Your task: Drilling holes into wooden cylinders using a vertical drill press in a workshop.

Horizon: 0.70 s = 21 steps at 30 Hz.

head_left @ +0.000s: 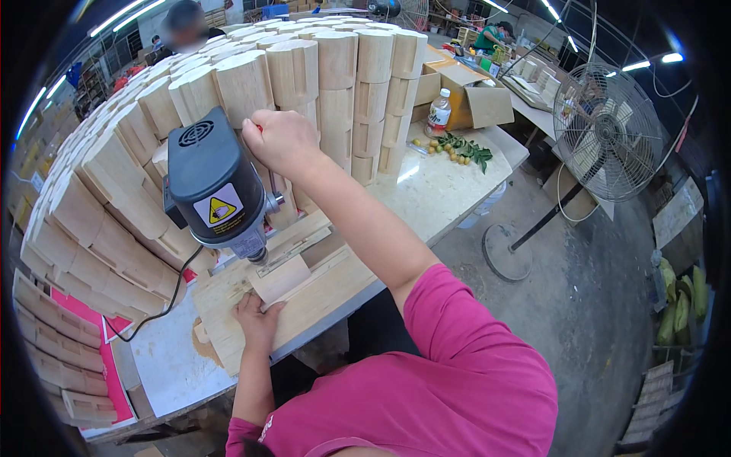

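My right hand point(283, 142) is closed round the feed lever of a small black bench drill press point(205, 171); a bit of red shows at the grip. The drill's metal chuck point(259, 255) points down at a pale wooden block point(283, 280) with a rounded face. The block lies in a wooden jig point(320, 301) on the bench. With fingers and thumb, my left hand point(257, 321) grips the block's near left end. The drill's tip, and whether it touches the wood, cannot be made out.
Tall stacks of similar wooden blocks point(335, 68) curve behind and left of the drill. A black cord point(169, 303) trails leftward. Right of the stacks are a bottle point(439, 113), fruit with leaves point(461, 150) and a cardboard box point(464, 95). A standing fan point(605, 129) is beyond.
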### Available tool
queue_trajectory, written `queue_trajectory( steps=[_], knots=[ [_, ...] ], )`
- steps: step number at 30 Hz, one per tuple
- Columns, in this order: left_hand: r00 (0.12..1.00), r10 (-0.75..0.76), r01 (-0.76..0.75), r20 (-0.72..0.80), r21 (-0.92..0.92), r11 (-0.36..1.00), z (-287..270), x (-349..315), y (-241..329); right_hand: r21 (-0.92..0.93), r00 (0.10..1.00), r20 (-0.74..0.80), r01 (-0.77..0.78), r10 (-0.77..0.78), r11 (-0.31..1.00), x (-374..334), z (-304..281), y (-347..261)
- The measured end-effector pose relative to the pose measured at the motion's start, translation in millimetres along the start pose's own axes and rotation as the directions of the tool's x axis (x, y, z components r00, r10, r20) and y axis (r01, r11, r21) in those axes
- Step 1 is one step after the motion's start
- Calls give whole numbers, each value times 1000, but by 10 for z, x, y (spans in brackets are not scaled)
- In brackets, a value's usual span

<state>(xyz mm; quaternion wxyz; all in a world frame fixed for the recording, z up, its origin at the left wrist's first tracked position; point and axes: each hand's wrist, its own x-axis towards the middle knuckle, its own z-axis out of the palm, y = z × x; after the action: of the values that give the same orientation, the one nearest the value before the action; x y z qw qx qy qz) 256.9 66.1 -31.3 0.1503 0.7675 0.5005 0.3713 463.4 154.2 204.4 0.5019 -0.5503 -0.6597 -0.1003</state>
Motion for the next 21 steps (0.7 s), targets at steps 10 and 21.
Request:
queue_trajectory(
  steps=[10,21],
  knots=[
    [996,66,-66,-60,-1,998,6,-32,-95,139,999,31,20,-24,990,-625,-462,-282],
    [1000,-8,9,-18,40,999,44,-43,-96,391,983,-67,184,-172,902,-1797,64,303]
  ],
)
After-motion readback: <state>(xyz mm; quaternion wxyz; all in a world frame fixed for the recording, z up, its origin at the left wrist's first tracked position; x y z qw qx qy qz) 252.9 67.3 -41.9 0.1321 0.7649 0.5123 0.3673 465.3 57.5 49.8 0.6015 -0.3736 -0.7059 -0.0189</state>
